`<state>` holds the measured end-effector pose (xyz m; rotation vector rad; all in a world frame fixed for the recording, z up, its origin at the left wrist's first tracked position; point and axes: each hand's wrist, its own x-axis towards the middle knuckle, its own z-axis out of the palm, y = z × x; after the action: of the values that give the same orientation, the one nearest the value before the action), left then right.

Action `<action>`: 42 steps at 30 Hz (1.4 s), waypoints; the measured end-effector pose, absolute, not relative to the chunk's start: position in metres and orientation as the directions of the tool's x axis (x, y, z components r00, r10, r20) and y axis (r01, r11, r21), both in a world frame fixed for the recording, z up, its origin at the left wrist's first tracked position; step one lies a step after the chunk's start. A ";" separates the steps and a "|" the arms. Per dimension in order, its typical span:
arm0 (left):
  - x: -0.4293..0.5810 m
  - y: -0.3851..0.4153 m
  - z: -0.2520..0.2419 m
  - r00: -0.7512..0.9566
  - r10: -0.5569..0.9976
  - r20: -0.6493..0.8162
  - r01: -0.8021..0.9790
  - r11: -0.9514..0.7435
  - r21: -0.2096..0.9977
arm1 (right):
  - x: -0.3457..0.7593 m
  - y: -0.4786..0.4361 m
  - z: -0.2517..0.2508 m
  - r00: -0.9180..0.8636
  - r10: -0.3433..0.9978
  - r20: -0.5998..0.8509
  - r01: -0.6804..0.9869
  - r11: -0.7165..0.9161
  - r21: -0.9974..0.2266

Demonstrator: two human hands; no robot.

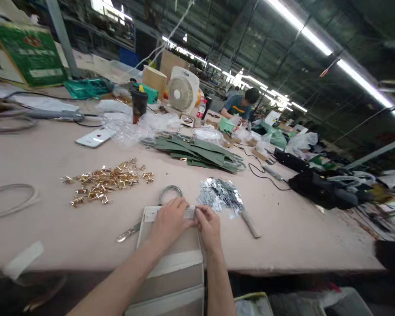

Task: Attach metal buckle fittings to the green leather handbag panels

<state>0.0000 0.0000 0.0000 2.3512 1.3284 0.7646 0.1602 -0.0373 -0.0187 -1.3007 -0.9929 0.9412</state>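
A pale bag panel (173,258) with lighter bands lies in front of me, its lower end over the table edge. My left hand (170,221) is closed over its top edge, fingertips hidden behind it. At the top right corner, my right hand (210,226) pinches a small metal plate (190,212) against the panel. A dark looped handle (170,188) shows past the top edge. Left of the panel rests a shiny metal tool (127,235), partly hidden. To the right is a pile of flat metal plates (220,195) beside a greyish wrapped handle (250,224).
Gold metal fittings (108,180) are heaped at the left. Farther back lie stacked green strips (197,151), a phone (95,137) and plastic wrap. A white fan (183,90) stands behind. Across the table a person (238,107) bends over. Black bags (322,188) lie at right.
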 end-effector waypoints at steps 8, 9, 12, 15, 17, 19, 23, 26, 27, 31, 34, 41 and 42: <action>0.003 0.000 -0.003 0.404 0.852 0.334 0.675 -0.524 0.520 | 0.160 -0.038 -0.018 0.259 0.959 0.116 0.181 0.070 -0.981; 0.003 0.000 -0.003 0.404 0.850 0.339 0.672 -0.527 0.520 | 0.159 -0.037 -0.018 0.254 0.958 0.135 0.211 0.081 -0.974; 0.003 0.000 -0.003 0.407 0.846 0.345 0.666 -0.533 0.521 | 0.158 -0.035 -0.019 0.246 0.956 0.163 0.273 0.094 -0.957; 0.003 -0.001 -0.003 0.408 0.846 0.343 0.667 -0.533 0.521 | 0.157 -0.034 -0.021 0.243 0.953 0.183 0.327 0.097 -0.940; 0.003 -0.001 -0.001 0.408 0.845 0.346 0.670 -0.534 0.516 | 0.156 -0.033 -0.022 0.236 0.950 0.206 0.373 0.107 -0.922; 0.003 0.000 0.000 0.406 0.846 0.345 0.674 -0.533 0.512 | 0.156 -0.031 -0.022 0.241 0.942 0.235 0.422 0.116 -0.899; 0.002 0.001 -0.002 0.417 0.839 0.350 0.670 -0.544 0.505 | 0.153 -0.029 -0.022 0.295 0.909 0.295 0.509 0.112 -0.854; 0.003 0.005 -0.009 0.436 0.816 0.379 0.661 -0.577 0.481 | 0.150 -0.033 -0.018 0.326 0.889 0.322 0.512 0.121 -0.851; 0.003 0.008 -0.012 0.444 0.806 0.391 0.658 -0.590 0.468 | 0.149 -0.035 -0.017 0.340 0.882 0.327 0.492 0.130 -0.861; 0.006 0.016 -0.022 0.476 0.767 0.430 0.652 -0.636 0.413 | 0.159 -0.044 -0.012 0.495 0.788 0.366 0.398 0.169 -0.902; 0.007 0.015 -0.021 0.482 0.762 0.432 0.666 -0.639 0.384 | 0.186 -0.055 -0.013 0.656 0.646 0.390 0.397 0.144 -0.906; 0.007 0.011 -0.012 0.492 0.765 0.417 0.679 -0.636 0.367 | 0.257 -0.062 -0.023 0.774 0.566 0.282 0.345 -0.005 -0.939; 0.008 0.011 -0.012 0.490 0.764 0.419 0.679 -0.637 0.365 | 0.259 -0.060 -0.024 0.761 0.585 0.282 0.358 -0.016 -0.933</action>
<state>0.0077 0.0111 -0.0121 2.5793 1.2585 0.8414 0.2594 -0.0597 -0.0238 -1.6277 -0.7677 0.2110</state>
